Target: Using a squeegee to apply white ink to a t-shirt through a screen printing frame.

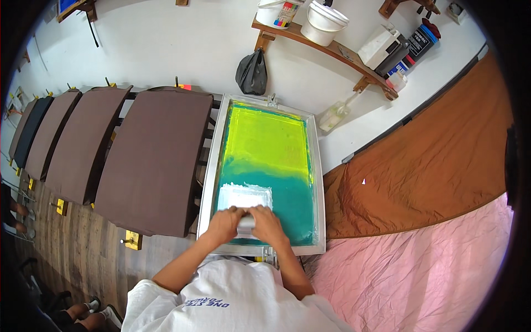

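Observation:
My left hand point(224, 224) and my right hand point(265, 224) are side by side, fingers closed on a pale squeegee point(246, 224) at the lower part of a screen-printing screen. The screen's silver frame point(319, 210) surrounds teal mesh point(293, 207), coated yellow-green over its upper half. A rectangle of white ink point(243, 195) lies around the squeegee at lower left, with ragged edges. Much of the squeegee is hidden by my fingers. A metal clamp point(269, 253) sits on the frame's near edge.
Brown shirts point(149, 157) on a row of platens stand left. A shelf point(326, 44) with buckets and containers, and a black bag point(251, 72), hang behind. Orange fabric point(409, 166) and pink fabric point(409, 265) cover the right. Other people's legs point(86, 315) show lower left.

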`<action>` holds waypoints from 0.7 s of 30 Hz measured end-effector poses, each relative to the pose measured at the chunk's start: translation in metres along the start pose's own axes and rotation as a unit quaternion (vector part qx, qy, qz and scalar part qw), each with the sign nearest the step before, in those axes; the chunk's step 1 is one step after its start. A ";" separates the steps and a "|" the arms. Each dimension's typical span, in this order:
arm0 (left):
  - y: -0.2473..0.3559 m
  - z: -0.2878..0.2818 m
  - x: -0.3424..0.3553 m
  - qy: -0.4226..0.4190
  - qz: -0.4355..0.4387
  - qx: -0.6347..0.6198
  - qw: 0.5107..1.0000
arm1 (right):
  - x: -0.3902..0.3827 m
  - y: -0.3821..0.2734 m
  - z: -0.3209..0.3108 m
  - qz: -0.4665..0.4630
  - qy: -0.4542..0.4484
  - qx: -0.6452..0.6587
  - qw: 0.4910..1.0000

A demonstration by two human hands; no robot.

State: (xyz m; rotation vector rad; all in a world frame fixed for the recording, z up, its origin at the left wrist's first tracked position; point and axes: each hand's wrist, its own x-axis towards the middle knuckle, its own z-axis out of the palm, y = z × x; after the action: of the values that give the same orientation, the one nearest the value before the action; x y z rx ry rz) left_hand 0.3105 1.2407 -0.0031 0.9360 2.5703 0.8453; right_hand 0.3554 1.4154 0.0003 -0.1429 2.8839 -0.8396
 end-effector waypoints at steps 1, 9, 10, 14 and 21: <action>0.006 0.003 -0.015 0.002 0.010 0.016 1.000 | -0.017 -0.009 0.001 0.017 -0.008 0.010 1.000; 0.011 -0.013 -0.011 -0.130 0.008 0.064 0.989 | -0.013 -0.010 -0.023 0.017 -0.136 -0.029 0.990; 0.006 -0.015 0.006 -0.115 0.006 0.057 0.992 | 0.003 0.001 -0.023 0.025 -0.126 -0.030 0.991; -0.008 -0.025 0.061 -0.095 -0.014 0.022 0.995 | 0.042 0.012 -0.031 0.071 -0.071 -0.046 0.994; 0.006 0.010 -0.009 0.012 0.093 0.019 0.995 | -0.033 -0.013 0.016 0.076 0.082 -0.018 0.994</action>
State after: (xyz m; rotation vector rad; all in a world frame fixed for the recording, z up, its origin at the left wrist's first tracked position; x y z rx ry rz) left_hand 0.3246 1.2426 -0.0073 1.1985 2.5576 0.8624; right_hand 0.3907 1.4006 -0.0026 0.1481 3.0138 -0.8068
